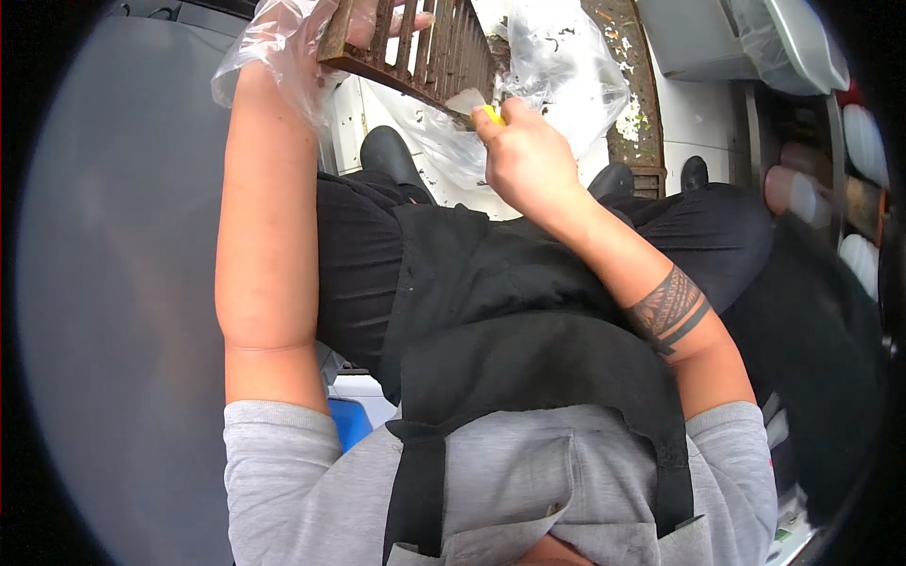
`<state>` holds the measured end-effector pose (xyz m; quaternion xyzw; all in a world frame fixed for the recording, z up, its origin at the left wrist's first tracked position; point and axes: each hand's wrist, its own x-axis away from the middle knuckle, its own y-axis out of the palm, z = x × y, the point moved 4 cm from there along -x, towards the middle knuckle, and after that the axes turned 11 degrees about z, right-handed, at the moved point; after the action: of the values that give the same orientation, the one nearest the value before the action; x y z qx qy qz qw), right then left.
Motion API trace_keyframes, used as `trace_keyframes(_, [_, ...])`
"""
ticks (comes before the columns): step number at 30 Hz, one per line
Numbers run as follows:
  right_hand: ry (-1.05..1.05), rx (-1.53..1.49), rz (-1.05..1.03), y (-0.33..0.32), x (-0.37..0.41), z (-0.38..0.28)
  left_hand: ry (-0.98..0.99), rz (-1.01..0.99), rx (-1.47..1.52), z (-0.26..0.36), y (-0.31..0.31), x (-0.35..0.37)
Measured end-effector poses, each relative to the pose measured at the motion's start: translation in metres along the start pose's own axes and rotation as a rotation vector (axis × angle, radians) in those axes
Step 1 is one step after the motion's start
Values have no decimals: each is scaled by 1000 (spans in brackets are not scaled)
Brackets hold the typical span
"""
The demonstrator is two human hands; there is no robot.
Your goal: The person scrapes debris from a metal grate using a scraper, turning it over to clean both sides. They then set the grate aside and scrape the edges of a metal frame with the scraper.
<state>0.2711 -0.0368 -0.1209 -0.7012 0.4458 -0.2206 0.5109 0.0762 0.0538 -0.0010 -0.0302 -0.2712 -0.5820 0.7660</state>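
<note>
A rusty brown slatted grate is held up at a tilt at the top of the head view. My left hand, partly covered by a clear plastic bag, is closed on the grate's left end; some of its fingers show through the slats. My right hand is closed around the yellow handle of a scraper. The scraper's pale blade lies against the grate's lower right edge. Clear plastic sheeting with dark flakes on it lies under and beyond the grate.
A dirty drain channel strewn with scraps runs along the white floor to the right. Beyond it stands a grey plastic bin. Shelves with containers line the right side. A large grey surface fills the left.
</note>
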Motion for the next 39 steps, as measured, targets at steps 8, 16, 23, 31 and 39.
trace_keyframes(8, [-228, 108, 120, -4, -36, 4, -42, -48, 25, -8, 15, 0])
trace_keyframes(16, [-222, 115, 0, -14, -37, -8, 11, 68, 14, -10, 17, 7])
trace_keyframes(23, [-259, 190, -109, -9, -34, -6, -65, 70, 34, -11, 17, 4])
trace_keyframes(31, [-78, 142, 90, -12, -111, 47, -86, 3, 32, -12, 22, 5])
trace_keyframes(39, [428, -547, 50, 12, -36, 88, -86, 122, -99, -4, 23, 17])
